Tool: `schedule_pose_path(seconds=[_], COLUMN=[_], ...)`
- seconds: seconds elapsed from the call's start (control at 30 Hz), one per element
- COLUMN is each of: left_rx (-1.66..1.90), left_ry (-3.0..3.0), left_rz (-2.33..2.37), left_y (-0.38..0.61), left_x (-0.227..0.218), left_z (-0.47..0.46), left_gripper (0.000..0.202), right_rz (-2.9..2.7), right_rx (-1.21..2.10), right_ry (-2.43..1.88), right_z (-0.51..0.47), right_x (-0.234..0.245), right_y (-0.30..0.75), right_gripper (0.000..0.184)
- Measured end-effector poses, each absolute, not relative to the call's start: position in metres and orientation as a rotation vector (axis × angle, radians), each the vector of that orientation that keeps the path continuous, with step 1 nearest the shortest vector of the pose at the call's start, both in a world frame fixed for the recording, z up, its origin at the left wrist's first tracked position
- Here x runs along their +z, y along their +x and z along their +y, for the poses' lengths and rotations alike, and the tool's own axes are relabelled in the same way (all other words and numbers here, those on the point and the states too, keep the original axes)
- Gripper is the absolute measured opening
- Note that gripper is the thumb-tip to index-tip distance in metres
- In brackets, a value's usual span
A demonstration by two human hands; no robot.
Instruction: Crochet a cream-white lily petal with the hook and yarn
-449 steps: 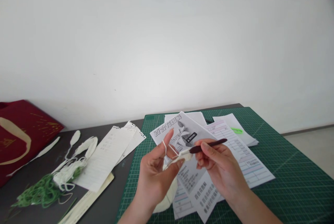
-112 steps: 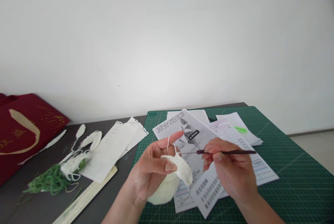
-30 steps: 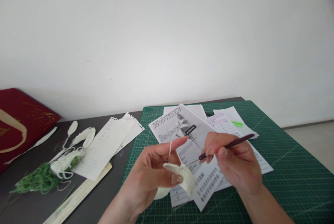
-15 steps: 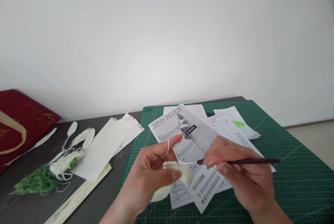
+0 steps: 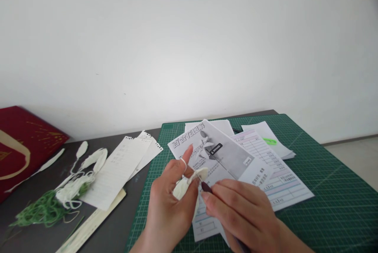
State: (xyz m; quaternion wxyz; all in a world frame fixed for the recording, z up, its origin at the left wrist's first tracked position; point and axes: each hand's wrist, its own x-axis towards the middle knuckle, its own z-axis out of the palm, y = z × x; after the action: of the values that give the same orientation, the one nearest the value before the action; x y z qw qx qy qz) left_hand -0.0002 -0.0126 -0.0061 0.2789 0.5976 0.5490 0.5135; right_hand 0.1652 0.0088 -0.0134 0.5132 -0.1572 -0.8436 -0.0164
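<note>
My left hand (image 5: 173, 202) pinches a white crocheted piece (image 5: 181, 188) between thumb and fingers. White yarn loops around its raised index finger. My right hand (image 5: 245, 209) grips a crochet hook (image 5: 206, 187) by its dark purple handle, most of which the fingers cover. The hook's thin metal shaft points up and left, and its tip meets the edge of the white piece; whether it is through a stitch I cannot tell. Beneath both hands lies a printed sheet (image 5: 218, 162) with a flower picture and Chinese text.
A green cutting mat (image 5: 319, 174) carries several papers and a bright green clip-like item (image 5: 269, 141). To the left are handwritten notes (image 5: 118, 170), a green yarn tangle (image 5: 41, 209), white yarn (image 5: 72, 192), white crocheted petals (image 5: 96, 158), a pale strip (image 5: 91, 223) and a red bag (image 5: 23, 135).
My right hand has moved down and left, swinging the hook from nearly level to steeply tilted. My left hand has turned the white piece, and its index finger points more upward.
</note>
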Motion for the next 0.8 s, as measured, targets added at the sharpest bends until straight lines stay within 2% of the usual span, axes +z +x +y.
schedule_pose_path(seconds=[0.03, 0.13, 0.2, 0.33, 0.43, 0.53, 0.63, 0.73, 0.8], left_rx=[1.407, 1.472, 1.482, 1.363, 1.289, 1.420, 1.641, 1.673, 1.635], left_ry=[1.555, 1.214, 0.911, 0.529, 0.491, 0.644, 1.001, 1.301, 1.334], left_rz=[1.449, 1.387, 1.258, 0.926, 0.839, 0.977, 1.251, 1.323, 1.284], left_y=[0.001, 0.006, 0.008, 0.006, 0.004, 0.007, 0.011, 0.010, 0.007], left_x=[-0.005, -0.001, 0.003, 0.005, 0.003, 0.000, -0.003, -0.004, -0.004], left_z=[-0.013, -0.015, -0.014, -0.009, -0.008, -0.012, -0.016, -0.013, -0.008], left_gripper=[0.011, 0.044, 0.055, 0.059, 0.059, 0.055, 0.048, 0.045, 0.045], right_rz=[-2.033, -2.045, -2.042, -1.994, -1.996, -1.984, -1.976, -2.000, -1.994], right_rx=[-0.036, -0.009, 0.022, 0.100, -0.038, -0.302, -0.398, -0.269, -0.074], right_ry=[-0.365, -0.334, -0.312, -0.288, -0.297, -0.340, -0.404, -0.449, -0.454], right_z=[0.010, 0.012, 0.014, 0.017, 0.016, 0.011, 0.006, 0.005, 0.005], right_x=[-0.014, -0.014, -0.015, -0.013, -0.016, -0.025, -0.033, -0.030, -0.024], right_y=[0.166, 0.169, 0.170, 0.172, 0.170, 0.166, 0.163, 0.164, 0.166], right_gripper=[0.019, 0.025, 0.025, 0.023, 0.020, 0.022, 0.027, 0.024, 0.030])
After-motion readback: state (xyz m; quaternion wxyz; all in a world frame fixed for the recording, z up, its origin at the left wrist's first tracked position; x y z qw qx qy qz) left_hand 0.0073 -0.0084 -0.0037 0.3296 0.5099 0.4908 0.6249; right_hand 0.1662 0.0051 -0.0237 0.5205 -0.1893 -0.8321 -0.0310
